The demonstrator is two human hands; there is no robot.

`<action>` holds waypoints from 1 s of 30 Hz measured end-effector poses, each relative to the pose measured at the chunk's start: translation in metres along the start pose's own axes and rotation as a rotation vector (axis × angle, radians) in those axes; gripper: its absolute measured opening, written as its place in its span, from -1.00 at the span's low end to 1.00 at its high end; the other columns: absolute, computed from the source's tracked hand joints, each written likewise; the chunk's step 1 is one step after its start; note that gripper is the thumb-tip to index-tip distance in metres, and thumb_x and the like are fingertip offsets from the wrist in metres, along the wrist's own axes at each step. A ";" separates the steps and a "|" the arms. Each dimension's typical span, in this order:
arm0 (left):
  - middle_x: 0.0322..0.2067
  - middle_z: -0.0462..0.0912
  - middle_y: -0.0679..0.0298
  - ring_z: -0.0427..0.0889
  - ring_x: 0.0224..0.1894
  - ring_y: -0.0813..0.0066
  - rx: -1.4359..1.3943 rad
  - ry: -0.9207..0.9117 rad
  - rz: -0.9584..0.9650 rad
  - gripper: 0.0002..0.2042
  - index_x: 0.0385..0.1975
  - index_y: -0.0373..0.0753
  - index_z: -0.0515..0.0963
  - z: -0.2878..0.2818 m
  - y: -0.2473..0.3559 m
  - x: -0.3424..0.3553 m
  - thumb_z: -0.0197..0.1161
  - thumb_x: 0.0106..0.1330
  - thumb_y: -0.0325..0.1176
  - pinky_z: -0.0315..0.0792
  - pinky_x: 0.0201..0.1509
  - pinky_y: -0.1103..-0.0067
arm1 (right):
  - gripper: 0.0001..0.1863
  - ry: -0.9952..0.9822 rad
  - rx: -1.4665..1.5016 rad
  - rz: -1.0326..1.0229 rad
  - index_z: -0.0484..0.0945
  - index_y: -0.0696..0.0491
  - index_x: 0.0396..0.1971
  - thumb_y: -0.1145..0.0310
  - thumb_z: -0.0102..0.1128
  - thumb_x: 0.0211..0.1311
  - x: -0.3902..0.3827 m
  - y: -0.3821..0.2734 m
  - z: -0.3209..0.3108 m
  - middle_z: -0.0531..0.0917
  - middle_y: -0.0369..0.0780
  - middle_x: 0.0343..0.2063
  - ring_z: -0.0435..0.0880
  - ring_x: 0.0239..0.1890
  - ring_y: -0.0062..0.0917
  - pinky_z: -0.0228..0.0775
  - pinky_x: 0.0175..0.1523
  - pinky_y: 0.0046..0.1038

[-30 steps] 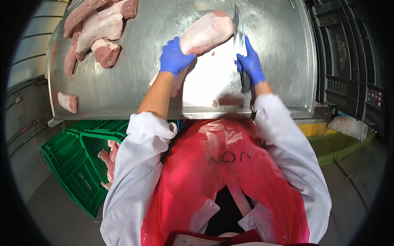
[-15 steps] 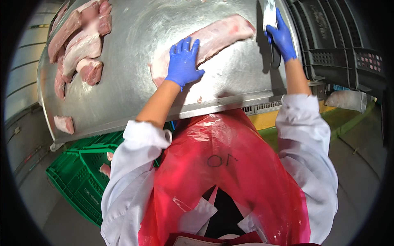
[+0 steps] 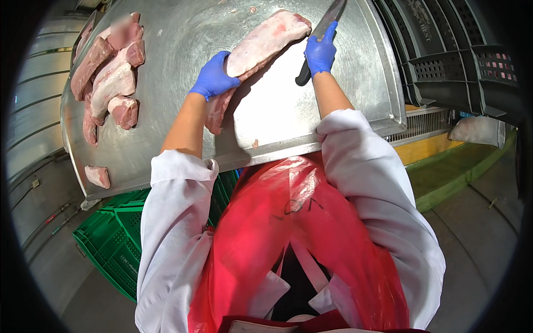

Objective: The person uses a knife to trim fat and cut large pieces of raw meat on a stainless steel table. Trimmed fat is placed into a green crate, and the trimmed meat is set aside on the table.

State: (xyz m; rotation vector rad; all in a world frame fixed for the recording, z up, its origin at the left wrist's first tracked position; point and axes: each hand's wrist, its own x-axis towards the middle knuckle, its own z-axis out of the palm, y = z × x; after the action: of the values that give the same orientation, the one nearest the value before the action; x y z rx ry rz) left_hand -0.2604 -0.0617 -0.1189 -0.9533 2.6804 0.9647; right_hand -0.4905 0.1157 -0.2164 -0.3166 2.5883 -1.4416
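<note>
A long, pale pork loin [image 3: 266, 44] lies slantwise on the metal table, its far end toward the right. My left hand [image 3: 213, 76], in a blue glove, grips its left edge near the closer end; the meat is partly lifted and shows its redder underside there. Some of those fingers are hidden by the meat. In my right hand [image 3: 321, 54], also blue-gloved, is a knife [image 3: 332, 16] with a black handle, the index finger stretched along the blade. The blade points away from me, close beside the loin's far end.
Several pieces of raw meat [image 3: 114, 83] are heaped at the table's left, with a small chunk [image 3: 98, 176] nearer me. The metal table [image 3: 166, 127] has a raised rim. Black crates [image 3: 444, 72] stand at the right, green crates [image 3: 119, 238] below the left edge.
My left hand has gone from lying flat on the loin to gripping its left edge, and the loin has turned steeper. My right hand has brought the knife left, beside the loin.
</note>
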 end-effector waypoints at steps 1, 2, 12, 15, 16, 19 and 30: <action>0.05 0.61 -0.08 0.60 0.11 0.00 -0.020 -0.014 0.004 -0.19 0.18 -0.27 0.44 -0.001 -0.001 0.003 0.47 -0.21 -0.16 0.43 0.25 0.34 | -0.13 0.032 -0.010 0.026 -0.12 -0.18 0.53 0.31 0.10 0.27 -0.002 -0.001 -0.001 0.71 -0.03 -0.46 0.72 -0.58 -0.35 0.60 -0.37 -0.34; 0.04 0.62 -0.08 0.60 0.10 0.01 -0.039 -0.029 0.009 -0.20 0.18 -0.27 0.44 -0.002 -0.004 0.007 0.47 -0.21 -0.16 0.44 0.24 0.35 | -0.13 -0.008 -0.015 0.088 -0.12 -0.17 0.53 0.31 0.09 0.27 -0.006 -0.003 0.001 0.71 -0.02 -0.44 0.72 -0.58 -0.35 0.60 -0.38 -0.33; 0.03 0.64 0.02 0.65 0.02 0.17 -0.278 -0.158 0.005 -0.30 0.19 -0.26 0.45 -0.010 -0.036 0.024 0.42 -0.08 -0.24 0.48 0.18 0.39 | -0.15 -0.136 0.246 0.216 -0.19 -0.09 0.53 0.38 0.03 0.32 -0.029 -0.042 0.008 0.68 0.01 -0.23 0.73 -0.32 -0.28 0.59 -0.17 -0.33; 0.02 0.64 0.04 0.65 0.01 0.19 -0.288 -0.193 0.002 -0.31 0.19 -0.25 0.45 -0.017 -0.031 0.027 0.41 -0.06 -0.26 0.49 0.17 0.40 | -0.12 -0.064 0.273 0.244 -0.13 -0.13 0.53 0.44 0.11 0.27 -0.062 -0.009 0.036 0.69 -0.10 -0.39 0.69 -0.49 -0.48 0.58 -0.41 -0.43; 0.02 0.64 0.05 0.65 0.02 0.19 -0.289 -0.205 -0.008 -0.32 0.19 -0.25 0.45 -0.018 -0.032 0.025 0.40 -0.06 -0.27 0.49 0.17 0.40 | -0.11 -0.094 0.273 0.227 -0.15 -0.10 0.53 0.44 0.10 0.27 -0.063 -0.015 0.037 0.68 -0.08 -0.32 0.70 -0.46 -0.45 0.59 -0.37 -0.42; 0.02 0.64 0.04 0.64 0.02 0.18 -0.286 -0.197 0.074 -0.31 0.19 -0.26 0.45 -0.016 -0.036 0.023 0.41 -0.07 -0.27 0.48 0.18 0.41 | -0.12 -0.191 0.566 0.258 -0.17 -0.02 0.53 0.45 0.06 0.27 -0.043 -0.047 0.021 0.66 -0.06 -0.23 0.67 -0.47 -0.46 0.59 -0.38 -0.45; 0.08 0.60 -0.03 0.57 0.16 0.16 -0.200 -0.225 0.160 -0.24 0.23 -0.29 0.41 -0.016 -0.038 -0.013 0.37 -0.12 -0.30 0.37 0.32 0.39 | -0.14 -0.395 0.549 -0.001 -0.01 -0.17 0.52 0.48 0.14 0.26 -0.045 -0.037 -0.001 0.70 -0.16 -0.37 0.65 -0.51 -0.59 0.56 -0.40 -0.49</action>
State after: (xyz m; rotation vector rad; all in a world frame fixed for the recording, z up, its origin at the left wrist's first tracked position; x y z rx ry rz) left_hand -0.2259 -0.0870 -0.1224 -0.6236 2.5353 1.3085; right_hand -0.4437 0.1094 -0.1829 -0.4630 1.8063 -1.7975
